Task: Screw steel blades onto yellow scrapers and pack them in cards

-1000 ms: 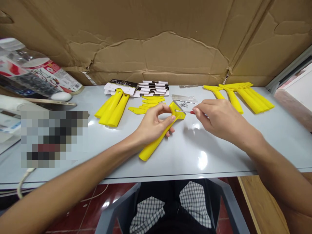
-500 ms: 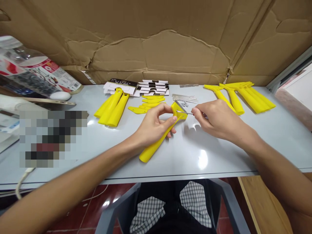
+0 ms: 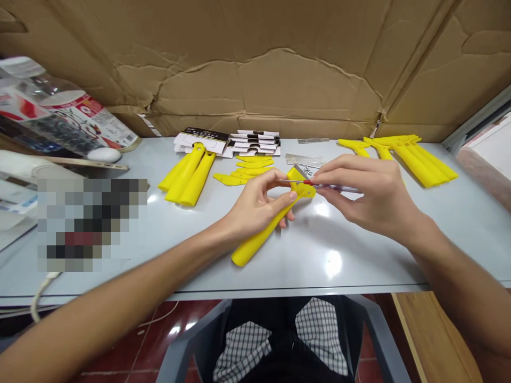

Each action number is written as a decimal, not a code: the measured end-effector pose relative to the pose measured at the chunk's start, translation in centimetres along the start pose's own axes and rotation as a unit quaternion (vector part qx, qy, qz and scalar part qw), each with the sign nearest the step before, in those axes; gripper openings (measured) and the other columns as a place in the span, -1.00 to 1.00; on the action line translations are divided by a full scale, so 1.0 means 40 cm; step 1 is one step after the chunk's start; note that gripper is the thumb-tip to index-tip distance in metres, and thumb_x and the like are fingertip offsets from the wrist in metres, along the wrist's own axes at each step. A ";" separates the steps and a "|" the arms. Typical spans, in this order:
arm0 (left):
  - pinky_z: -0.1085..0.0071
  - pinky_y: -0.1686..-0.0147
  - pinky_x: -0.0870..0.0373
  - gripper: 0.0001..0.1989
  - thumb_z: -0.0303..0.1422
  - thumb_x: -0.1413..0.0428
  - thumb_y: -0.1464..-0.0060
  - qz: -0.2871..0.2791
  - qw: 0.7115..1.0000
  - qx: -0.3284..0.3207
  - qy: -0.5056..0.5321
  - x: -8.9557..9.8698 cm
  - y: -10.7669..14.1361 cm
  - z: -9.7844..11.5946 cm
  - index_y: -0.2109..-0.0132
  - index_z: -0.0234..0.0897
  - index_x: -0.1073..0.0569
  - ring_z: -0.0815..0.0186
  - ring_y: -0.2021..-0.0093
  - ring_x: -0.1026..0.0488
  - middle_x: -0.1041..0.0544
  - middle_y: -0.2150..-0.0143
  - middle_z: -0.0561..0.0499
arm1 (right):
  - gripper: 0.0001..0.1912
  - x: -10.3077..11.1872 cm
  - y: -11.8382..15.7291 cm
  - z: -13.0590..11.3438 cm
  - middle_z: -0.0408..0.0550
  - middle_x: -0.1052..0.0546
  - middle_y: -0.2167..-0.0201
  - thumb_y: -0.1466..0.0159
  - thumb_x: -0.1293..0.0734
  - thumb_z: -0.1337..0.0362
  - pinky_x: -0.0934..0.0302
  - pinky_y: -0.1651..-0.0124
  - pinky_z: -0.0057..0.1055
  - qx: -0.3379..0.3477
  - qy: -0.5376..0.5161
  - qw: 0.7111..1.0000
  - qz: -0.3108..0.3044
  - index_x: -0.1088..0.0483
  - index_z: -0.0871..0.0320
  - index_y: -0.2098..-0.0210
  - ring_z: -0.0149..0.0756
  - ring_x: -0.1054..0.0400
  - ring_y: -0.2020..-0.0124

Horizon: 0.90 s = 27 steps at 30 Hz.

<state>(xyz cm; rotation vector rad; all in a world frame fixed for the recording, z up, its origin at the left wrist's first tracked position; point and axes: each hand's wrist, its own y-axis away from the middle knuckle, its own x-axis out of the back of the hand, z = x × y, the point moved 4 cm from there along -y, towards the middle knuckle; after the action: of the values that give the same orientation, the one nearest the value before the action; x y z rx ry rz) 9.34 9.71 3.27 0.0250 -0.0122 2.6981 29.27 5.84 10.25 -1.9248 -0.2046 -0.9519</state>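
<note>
My left hand [image 3: 261,205] is wrapped round a yellow scraper handle [image 3: 255,246], which slants up to the right with a metal blade at its head. My right hand [image 3: 355,194] pinches a thin screwdriver [image 3: 308,182] with a red collar and a clear grip. The shaft lies across the scraper's head and its tip is near my left index finger. Small screws [image 3: 307,171] are behind the head, partly covered. Flat yellow plates [image 3: 251,171] lie beyond my left hand, and metal blades [image 3: 305,159] are behind the screws.
Yellow handles [image 3: 187,175] stand left of centre beside folded cards [image 3: 255,143]. More yellow handles [image 3: 425,162] lie at the back right. Bottles [image 3: 75,111], a white mouse-like object [image 3: 104,155] and a blurred-out item are on the left. Cardboard [image 3: 255,90] rises behind the table.
My right hand has shifted right and turned, bringing the screwdriver's red collar over the scraper head. The shaft now reaches across to the left of the head. The whole view has shifted slightly.
</note>
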 end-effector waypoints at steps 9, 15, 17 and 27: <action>0.43 0.56 -0.53 -0.77 -0.32 -0.34 -0.28 0.019 0.997 0.067 0.042 0.012 -0.005 -0.005 0.06 -0.26 -0.45 0.32 0.48 -0.62 -0.63 0.24 -0.03 | -0.67 -0.041 0.017 0.053 -0.03 -0.62 0.17 -0.39 -0.36 0.48 -0.38 0.29 -0.31 -0.012 0.018 1.000 -0.019 -0.65 0.03 -0.02 -0.28 -0.48 0.32; 0.41 0.55 -0.52 -0.76 -0.30 -0.33 -0.29 0.005 0.996 0.085 0.014 0.003 -0.010 -0.014 0.05 -0.28 -0.45 0.31 0.53 -0.57 -0.61 0.37 0.01 | -0.70 -0.102 0.035 0.077 0.01 -0.56 0.17 -0.41 -0.34 0.47 -0.36 0.29 -0.33 -0.021 -0.042 0.997 -0.064 -0.63 0.14 -0.04 -0.33 -0.41 0.35; 0.40 0.54 -0.52 -0.76 -0.29 -0.32 -0.30 -0.005 0.997 0.077 0.002 -0.001 -0.008 -0.016 0.05 -0.26 -0.44 0.31 0.55 -0.55 -0.60 0.42 0.02 | -0.72 -0.107 0.033 0.070 0.03 -0.58 0.17 -0.41 -0.34 0.46 -0.36 0.28 -0.33 -0.024 -0.061 0.995 -0.077 -0.62 0.18 -0.04 -0.31 -0.44 0.32; 0.40 0.60 -0.49 -0.69 -0.24 -0.43 -0.20 -0.030 0.998 0.052 0.013 -0.006 -0.003 -0.011 0.11 -0.22 -0.47 0.30 0.60 -0.53 -0.60 0.46 0.01 | -0.72 -0.109 0.032 0.055 -0.01 -0.55 0.17 -0.35 -0.32 0.45 -0.32 0.26 -0.31 -0.010 -0.079 0.994 -0.079 -0.56 0.13 0.00 -0.30 -0.40 0.31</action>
<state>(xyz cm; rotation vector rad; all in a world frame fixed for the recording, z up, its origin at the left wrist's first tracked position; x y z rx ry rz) 9.60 9.71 2.82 0.0211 0.1351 2.6372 28.11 7.95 5.81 -2.0272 -0.4464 -0.9066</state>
